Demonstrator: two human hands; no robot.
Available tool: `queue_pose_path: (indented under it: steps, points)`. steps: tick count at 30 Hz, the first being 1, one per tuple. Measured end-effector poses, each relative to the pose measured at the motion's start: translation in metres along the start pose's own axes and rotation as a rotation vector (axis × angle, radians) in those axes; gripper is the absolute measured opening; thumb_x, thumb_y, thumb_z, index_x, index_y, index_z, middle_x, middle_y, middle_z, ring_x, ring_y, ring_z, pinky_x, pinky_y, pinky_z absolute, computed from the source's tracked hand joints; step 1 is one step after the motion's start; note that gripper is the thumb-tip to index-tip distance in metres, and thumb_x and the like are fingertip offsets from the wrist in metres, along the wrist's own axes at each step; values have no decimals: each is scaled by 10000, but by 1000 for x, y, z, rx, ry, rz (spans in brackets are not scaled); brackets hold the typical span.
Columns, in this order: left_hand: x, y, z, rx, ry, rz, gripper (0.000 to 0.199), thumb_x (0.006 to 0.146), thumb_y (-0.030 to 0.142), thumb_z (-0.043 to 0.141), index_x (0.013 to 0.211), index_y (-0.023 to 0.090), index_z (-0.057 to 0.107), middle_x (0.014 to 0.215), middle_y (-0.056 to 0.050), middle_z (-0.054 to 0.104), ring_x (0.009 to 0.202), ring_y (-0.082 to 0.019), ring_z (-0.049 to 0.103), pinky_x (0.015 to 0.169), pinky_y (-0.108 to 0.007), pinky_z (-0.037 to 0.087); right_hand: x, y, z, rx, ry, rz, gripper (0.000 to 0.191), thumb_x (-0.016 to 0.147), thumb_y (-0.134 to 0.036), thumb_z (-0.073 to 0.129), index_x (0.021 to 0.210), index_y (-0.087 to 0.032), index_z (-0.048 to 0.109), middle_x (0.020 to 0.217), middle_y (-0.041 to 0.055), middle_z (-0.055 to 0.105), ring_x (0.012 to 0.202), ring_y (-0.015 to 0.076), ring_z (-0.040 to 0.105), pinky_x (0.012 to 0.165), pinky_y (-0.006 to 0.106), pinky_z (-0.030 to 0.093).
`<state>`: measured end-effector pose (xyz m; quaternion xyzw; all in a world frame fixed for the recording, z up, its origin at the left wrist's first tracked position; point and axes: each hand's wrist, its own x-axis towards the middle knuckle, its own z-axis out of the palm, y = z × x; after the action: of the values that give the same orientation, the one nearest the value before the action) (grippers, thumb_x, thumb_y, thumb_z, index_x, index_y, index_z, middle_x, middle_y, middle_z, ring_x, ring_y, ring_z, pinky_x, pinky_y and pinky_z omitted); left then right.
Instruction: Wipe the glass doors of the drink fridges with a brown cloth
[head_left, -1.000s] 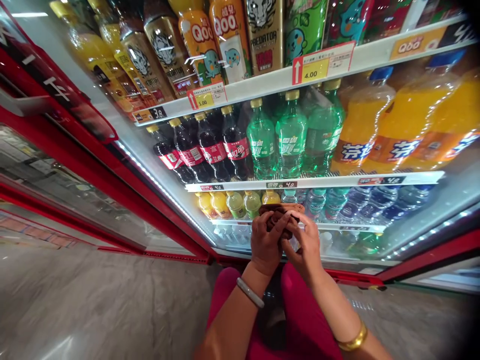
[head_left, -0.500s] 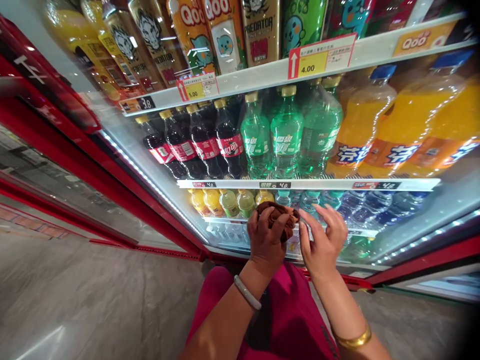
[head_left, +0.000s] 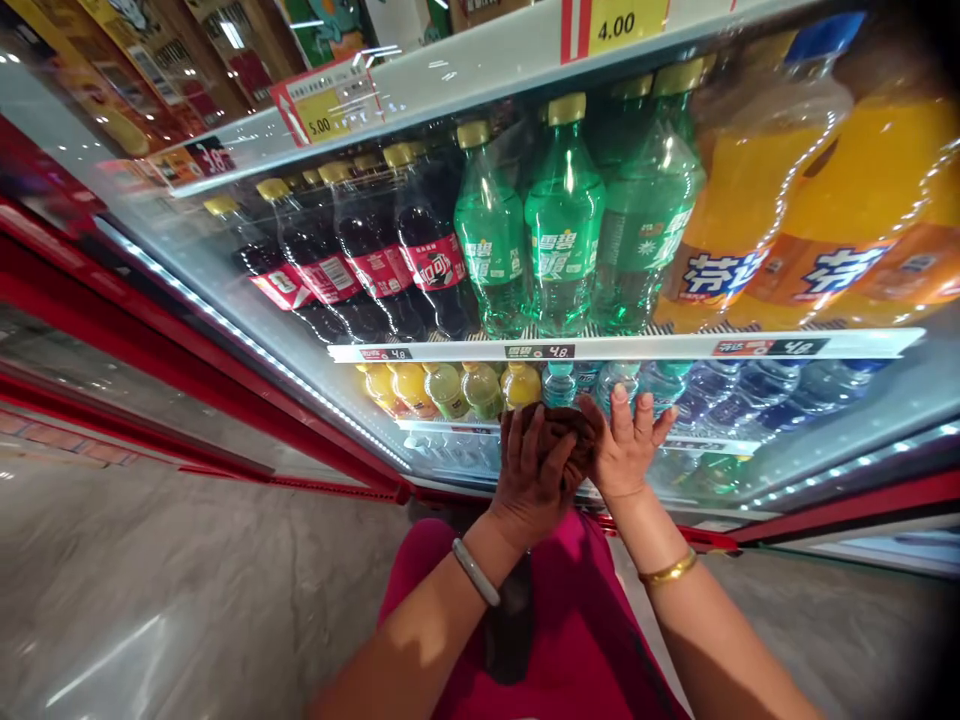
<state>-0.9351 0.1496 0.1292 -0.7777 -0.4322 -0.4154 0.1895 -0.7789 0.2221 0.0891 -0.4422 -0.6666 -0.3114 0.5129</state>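
A crumpled brown cloth [head_left: 577, 432] is bunched in my left hand [head_left: 525, 475], whose fingers curl over it from the left. My right hand [head_left: 627, 455] is right beside it with fingers spread and raised. The thumb side of that hand meets the cloth's right edge; I cannot tell whether it presses on it. Both hands are in front of the lower shelves of a drinks fridge, close to a row of small bottles with yellow drinks [head_left: 409, 388] and clear blue bottles [head_left: 559, 384].
Above the hands a white shelf edge [head_left: 450, 350] carries cola bottles [head_left: 435, 265], green bottles [head_left: 564, 230] and large orange soda bottles [head_left: 832, 230]. A higher shelf edge [head_left: 465, 70] has price tags. The red door frame [head_left: 225, 395] is at the left, over a grey floor [head_left: 187, 570].
The view has come closer to the shelves. My right hand has turned, going from bent fingers near the cloth to upright, spread fingers against its side. My left hand keeps the cloth.
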Motion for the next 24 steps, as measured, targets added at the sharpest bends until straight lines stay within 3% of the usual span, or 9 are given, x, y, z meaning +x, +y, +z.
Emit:
queue_pose_path:
  steps: [2, 3, 7, 12, 15, 18, 21, 24]
  points:
    - [9, -14, -13, 35, 32, 58, 490, 900, 154, 661, 1371, 238, 556, 1469, -142, 542, 1478, -292, 421, 1198, -518, 409, -2, 0, 2, 0, -12, 16, 431, 943, -259, 628, 1365, -348, 643, 1550, 56, 534, 1625, 241, 69, 1301, 623, 52]
    - [14, -18, -18, 68, 60, 26, 460, 917, 137, 634, 1363, 232, 572, 1397, -133, 578, 1419, -266, 479, 1184, -470, 422, -4, 0, 3, -7, -21, 28, 435, 945, -265, 619, 1369, -360, 638, 1546, 49, 539, 1624, 249, 80, 1292, 643, 57]
    - [19, -7, -10, 87, 196, -190, 397, 973, 253, 551, 1367, 199, 568, 1363, -161, 516, 1322, -295, 507, 1125, -498, 440, -10, 2, 4, 51, -60, 89, 479, 945, -254, 590, 1410, -364, 607, 1529, 53, 551, 1621, 251, 97, 1282, 660, 49]
    - [9, 6, 7, 1, 102, -71, 345, 978, 208, 522, 1321, 208, 564, 1257, -134, 528, 1181, -258, 559, 996, -435, 513, -13, 6, 0, 101, -147, 126, 474, 969, -269, 523, 1431, -349, 590, 1492, 64, 584, 1606, 245, 175, 1290, 637, 54]
    - [18, -3, 0, -7, 126, -130, 380, 965, 214, 569, 1343, 241, 575, 1287, -123, 509, 1204, -263, 551, 1036, -456, 484, -13, 4, 0, 81, -177, 152, 452, 978, -277, 517, 1415, -353, 607, 1466, 70, 607, 1596, 252, 210, 1289, 635, 50]
    - [20, 2, 2, 1, 176, -197, 394, 956, 219, 587, 1349, 240, 573, 1349, -137, 463, 1261, -286, 520, 1076, -488, 456, -13, 3, 1, 116, -169, 176, 460, 981, -291, 522, 1431, -356, 594, 1470, 73, 605, 1600, 259, 195, 1289, 638, 24]
    - [12, 14, 14, -30, 139, -172, 361, 967, 220, 566, 1327, 207, 563, 1323, -149, 478, 1233, -269, 529, 1044, -447, 483, -14, 7, -2, 160, -193, 164, 495, 987, -321, 521, 1480, -361, 545, 1479, 64, 602, 1605, 250, 182, 1298, 620, 14]
    - [14, 13, 13, -51, 132, -152, 357, 982, 259, 562, 1337, 217, 556, 1302, -136, 498, 1218, -258, 542, 1036, -428, 491, -13, 13, -8, 158, -285, 143, 517, 994, -310, 515, 1506, -381, 508, 1493, 37, 595, 1594, 228, 226, 1314, 575, 19]
